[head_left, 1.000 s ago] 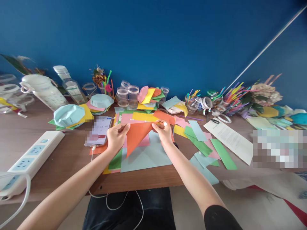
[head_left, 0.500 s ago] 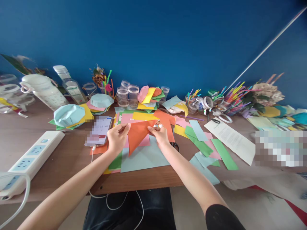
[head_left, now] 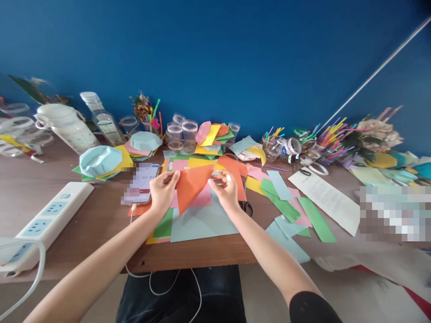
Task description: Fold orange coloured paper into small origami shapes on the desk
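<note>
Photo desk: What does the frame show?

Caption writer: A person works at a wooden surface [head_left: 191,255], bare forearms reaching in from the near edge, with a folded orange paper [head_left: 192,185] raised just above a spread of coloured sheets at centre.

Photo desk: And the hands?

Caption writer: The left hand [head_left: 164,190] grips the paper's left side between thumb and fingers. The right hand [head_left: 224,190] sits at its right end, fingers curled against it, a small white patch [head_left: 228,177] on one finger; whether it is actually gripping there cannot be told.

Photo desk: What lies beneath?

Caption writer: A pale blue sheet [head_left: 202,224] and a pink sheet [head_left: 198,199] lie under the paper. A second orange sheet [head_left: 238,179] lies just beyond the right hand, with black-handled scissors [head_left: 245,207] at its near end.

Photo desk: And around them?

Caption writer: A smartphone [head_left: 139,181] on a charging cable [head_left: 132,208] lies just left of the left hand, with a white power strip [head_left: 50,220] farther left. Folded pale blue paper shapes [head_left: 100,161] rest at left, transparent plastic cups [head_left: 182,134] stand at the far edge before a blue wall [head_left: 215,54], and green paper strips [head_left: 316,220] and a printed sheet [head_left: 323,202] lie to the right.
</note>
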`<action>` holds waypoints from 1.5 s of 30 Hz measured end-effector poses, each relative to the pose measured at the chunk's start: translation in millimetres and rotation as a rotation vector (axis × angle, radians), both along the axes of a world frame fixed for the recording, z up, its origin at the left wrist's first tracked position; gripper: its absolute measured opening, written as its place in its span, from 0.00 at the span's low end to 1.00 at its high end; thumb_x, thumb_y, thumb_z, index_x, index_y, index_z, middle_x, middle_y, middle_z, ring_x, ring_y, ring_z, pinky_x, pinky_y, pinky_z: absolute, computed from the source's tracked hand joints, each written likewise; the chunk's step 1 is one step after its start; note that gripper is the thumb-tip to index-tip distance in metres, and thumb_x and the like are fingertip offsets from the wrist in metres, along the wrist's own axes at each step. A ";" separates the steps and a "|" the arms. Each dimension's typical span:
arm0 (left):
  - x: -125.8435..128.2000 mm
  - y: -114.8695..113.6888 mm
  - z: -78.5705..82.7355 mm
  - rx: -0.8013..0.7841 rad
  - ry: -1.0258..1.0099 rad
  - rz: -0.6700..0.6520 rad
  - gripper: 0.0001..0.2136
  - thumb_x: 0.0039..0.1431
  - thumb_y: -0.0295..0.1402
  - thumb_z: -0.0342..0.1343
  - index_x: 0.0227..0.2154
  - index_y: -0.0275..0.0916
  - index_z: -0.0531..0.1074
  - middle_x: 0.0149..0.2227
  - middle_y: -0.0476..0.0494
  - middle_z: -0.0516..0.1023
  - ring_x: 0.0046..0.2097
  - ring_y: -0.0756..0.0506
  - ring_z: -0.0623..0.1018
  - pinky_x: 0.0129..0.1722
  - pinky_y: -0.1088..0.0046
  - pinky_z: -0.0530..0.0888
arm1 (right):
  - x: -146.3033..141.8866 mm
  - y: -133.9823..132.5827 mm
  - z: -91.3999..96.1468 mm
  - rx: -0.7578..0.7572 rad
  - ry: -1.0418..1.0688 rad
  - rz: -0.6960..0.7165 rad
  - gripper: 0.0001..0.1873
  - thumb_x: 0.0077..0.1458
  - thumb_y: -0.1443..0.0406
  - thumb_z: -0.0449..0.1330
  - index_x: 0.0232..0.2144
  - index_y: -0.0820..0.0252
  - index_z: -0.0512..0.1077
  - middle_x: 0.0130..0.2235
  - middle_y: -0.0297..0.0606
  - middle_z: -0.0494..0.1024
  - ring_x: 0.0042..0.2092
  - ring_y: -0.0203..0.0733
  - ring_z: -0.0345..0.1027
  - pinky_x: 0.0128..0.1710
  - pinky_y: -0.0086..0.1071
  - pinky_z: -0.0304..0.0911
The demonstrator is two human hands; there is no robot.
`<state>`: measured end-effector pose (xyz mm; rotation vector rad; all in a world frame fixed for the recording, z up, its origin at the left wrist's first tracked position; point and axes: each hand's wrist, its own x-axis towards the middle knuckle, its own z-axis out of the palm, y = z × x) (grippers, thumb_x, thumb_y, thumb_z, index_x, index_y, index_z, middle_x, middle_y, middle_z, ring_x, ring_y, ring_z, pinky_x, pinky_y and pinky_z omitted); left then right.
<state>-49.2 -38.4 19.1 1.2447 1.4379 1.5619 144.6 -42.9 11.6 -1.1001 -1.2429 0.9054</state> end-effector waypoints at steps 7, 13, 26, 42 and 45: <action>-0.8 3.6 1.4 -0.132 -0.124 -0.051 0.17 0.47 0.45 0.62 0.31 0.34 0.78 0.27 0.43 0.79 0.26 0.49 0.76 0.23 0.79 0.71 | 8.7 -5.5 4.9 0.676 -0.846 0.104 0.16 0.57 0.71 0.55 0.46 0.51 0.68 0.49 0.36 0.75 0.54 0.42 0.66 0.55 0.40 0.61; -0.9 3.7 -0.7 -0.183 -0.051 -0.210 0.19 0.45 0.47 0.62 0.28 0.33 0.76 0.24 0.44 0.77 0.25 0.48 0.74 0.22 0.77 0.69 | -2.7 -12.5 5.9 0.510 -0.694 0.213 0.12 0.57 0.66 0.55 0.44 0.48 0.70 0.41 0.34 0.79 0.43 0.41 0.73 0.45 0.37 0.68; 6.1 -6.9 15.2 -0.215 0.064 -0.710 0.20 0.55 0.49 0.55 0.36 0.35 0.70 0.27 0.44 0.78 0.25 0.46 0.79 0.27 0.73 0.74 | 7.6 -1.6 16.0 -0.090 0.092 0.104 0.22 0.43 0.59 0.66 0.40 0.54 0.64 0.26 0.26 0.71 0.22 0.29 0.61 0.22 0.25 0.56; 8.2 -11.8 4.6 -0.313 0.183 -0.914 0.15 0.57 0.44 0.55 0.30 0.35 0.70 0.27 0.46 0.78 0.26 0.47 0.79 0.25 0.76 0.73 | 24.7 13.4 10.7 -0.168 0.350 0.026 0.23 0.39 0.60 0.69 0.38 0.54 0.66 0.27 0.26 0.71 0.28 0.31 0.66 0.26 0.25 0.62; 7.9 -10.9 4.3 -0.314 0.195 -0.924 0.15 0.57 0.44 0.55 0.31 0.35 0.70 0.28 0.46 0.78 0.26 0.47 0.79 0.25 0.76 0.73 | 24.2 14.2 9.1 -0.135 0.360 0.005 0.22 0.39 0.62 0.69 0.38 0.55 0.66 0.27 0.25 0.70 0.27 0.30 0.65 0.25 0.24 0.61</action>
